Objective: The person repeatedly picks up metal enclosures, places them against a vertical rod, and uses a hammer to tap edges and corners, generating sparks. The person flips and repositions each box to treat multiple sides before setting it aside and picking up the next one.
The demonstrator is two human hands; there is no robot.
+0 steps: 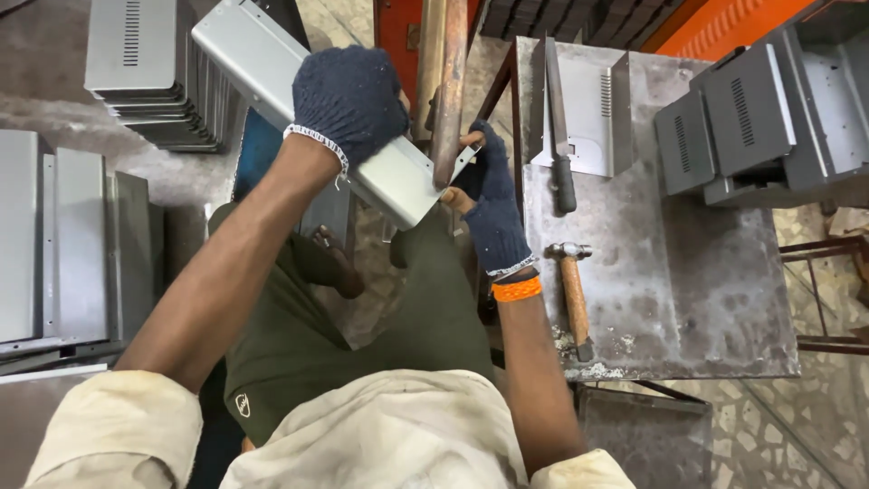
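Both my hands wear dark knitted gloves. My left hand [348,100] grips the top of a long grey sheet-metal housing [262,68] that slants from upper left down to the centre. My right hand [493,204], with an orange band at the wrist, holds the housing's lower end [407,186]. That end presses against a rusty upright metal bar [448,81]. My fingertips poke out of the right glove.
A worn metal workbench [679,272] stands to the right with a wooden-handled hammer [572,290], a long file [559,127] and a bent grey panel [597,109]. Grey housings [769,118] sit at its far right. Stacked panels [145,72] and flat sheets [63,244] lie left.
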